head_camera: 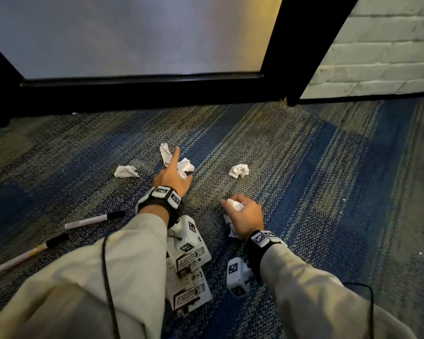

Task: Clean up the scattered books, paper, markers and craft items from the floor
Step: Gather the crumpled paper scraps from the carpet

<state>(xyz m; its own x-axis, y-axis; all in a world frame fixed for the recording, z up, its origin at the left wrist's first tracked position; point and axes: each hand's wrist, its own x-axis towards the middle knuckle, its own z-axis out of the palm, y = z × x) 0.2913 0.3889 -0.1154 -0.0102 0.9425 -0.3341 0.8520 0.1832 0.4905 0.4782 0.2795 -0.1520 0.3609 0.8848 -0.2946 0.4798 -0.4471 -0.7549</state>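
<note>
Several crumpled white paper balls lie on the striped blue-grey carpet (304,167). My left hand (173,176) reaches over one paper ball (186,165), index finger and thumb spread straight on either side of it; a paper strip (165,154) lies beside the fingertip. My right hand (245,217) grips a paper wad (235,205), and more crumpled paper (231,228) shows under its palm. Loose paper balls lie to the left (125,171) and right (239,170). Two black-capped white markers (94,219) (32,252) lie at the left.
Two white printed packets (192,258) (192,297) lie on the carpet between my forearms. A black-framed frosted glass door (142,86) closes off the far side, and a white brick wall (377,57) stands at the right. Open carpet stretches to the right.
</note>
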